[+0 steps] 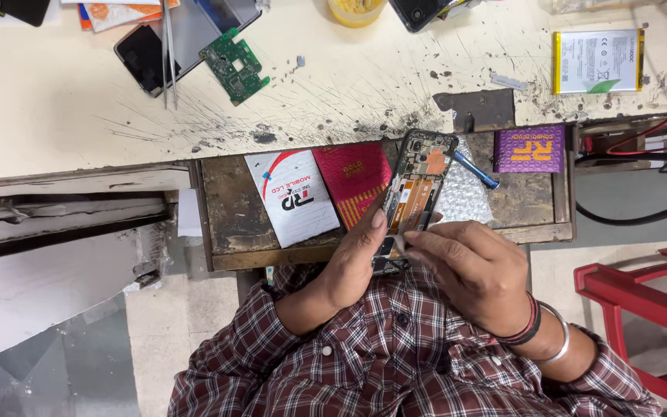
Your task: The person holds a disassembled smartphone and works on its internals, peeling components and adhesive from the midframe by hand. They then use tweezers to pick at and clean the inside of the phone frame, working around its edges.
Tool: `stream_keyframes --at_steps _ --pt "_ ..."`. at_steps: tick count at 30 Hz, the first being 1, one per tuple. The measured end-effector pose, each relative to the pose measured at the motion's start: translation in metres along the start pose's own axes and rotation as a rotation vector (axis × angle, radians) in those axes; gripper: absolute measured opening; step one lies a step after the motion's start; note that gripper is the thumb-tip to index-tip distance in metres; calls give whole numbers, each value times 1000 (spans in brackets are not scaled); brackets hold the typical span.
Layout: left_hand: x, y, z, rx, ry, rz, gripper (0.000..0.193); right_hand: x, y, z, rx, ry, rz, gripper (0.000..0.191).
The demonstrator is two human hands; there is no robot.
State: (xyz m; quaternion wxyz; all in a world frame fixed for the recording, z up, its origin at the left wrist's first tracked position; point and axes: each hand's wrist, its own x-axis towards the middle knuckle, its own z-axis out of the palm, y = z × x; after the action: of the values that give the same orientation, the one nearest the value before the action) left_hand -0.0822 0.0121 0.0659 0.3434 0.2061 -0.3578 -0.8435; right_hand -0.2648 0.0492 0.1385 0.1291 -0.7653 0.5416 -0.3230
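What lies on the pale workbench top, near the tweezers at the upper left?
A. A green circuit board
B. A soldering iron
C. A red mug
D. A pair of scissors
A: a green circuit board lies on the workbench just right of the tweezers, far from both hands.

Cream worktop (55, 100) spans the far side, badly scratched and black-stained toward its near edge. An open wooden drawer (233, 208) juts out below it, dark and worn inside. Left, a grey weathered shelf board (55, 220) sits under the worktop. Pale tiled floor (156, 324) lies near left. A red plastic stool (642, 297) stands right. Light is even and soft.
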Motion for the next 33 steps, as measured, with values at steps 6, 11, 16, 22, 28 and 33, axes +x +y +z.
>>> stream_keyframes --at_steps 6,11,16,22,28,33 --pt "4 3 1 42 -64 68 63 3 -1 -8 99 -108 -11 45" --pt "3 -1 0 197 16 76 63 4 -8 -7 54 -99 -3 56" --pt "4 -4 -2 135 -12 75 64 3 -8 -1 20 -58 -17 42" --pt "3 -5 -2 225 7 100 64 -3 -6 -2 -28 38 -12 25" --pt "3 -11 -5 154 31 112 61 -9 2 -1 63 51 -19 22" --pt "-1 -27 -10 1 61 55 58 -19 10 0 189 35 36 22"
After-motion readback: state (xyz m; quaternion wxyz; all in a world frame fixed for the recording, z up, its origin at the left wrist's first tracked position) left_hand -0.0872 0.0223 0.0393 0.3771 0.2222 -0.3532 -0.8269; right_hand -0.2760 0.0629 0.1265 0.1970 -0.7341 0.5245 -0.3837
